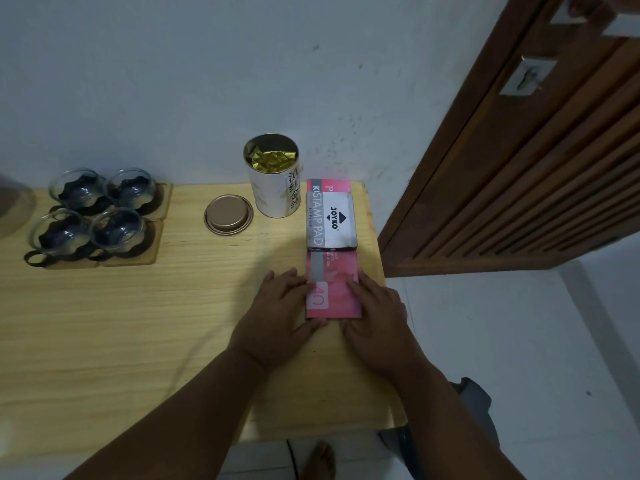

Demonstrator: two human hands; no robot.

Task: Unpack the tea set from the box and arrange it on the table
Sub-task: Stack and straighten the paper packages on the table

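A flat pink box [334, 292] lies lengthwise near the right edge of the wooden table [138, 323], with a grey-white stamp pad case [331, 221] resting on its far half. My left hand [280, 310] presses against the box's near left side. My right hand [377, 306] rests on its near right side. Several glass cups [93, 213] with dark holders stand on wooden coasters at the far left. An open white tea tin [273, 178] with gold foil inside stands at the back, its bronze lid [228, 214] lying beside it.
A white wall runs behind the table. A brown wooden door [519, 168] stands to the right. The table's right edge is just beyond the pink box, with white floor below. A blurred grey object [14, 209] sits at the far left edge.
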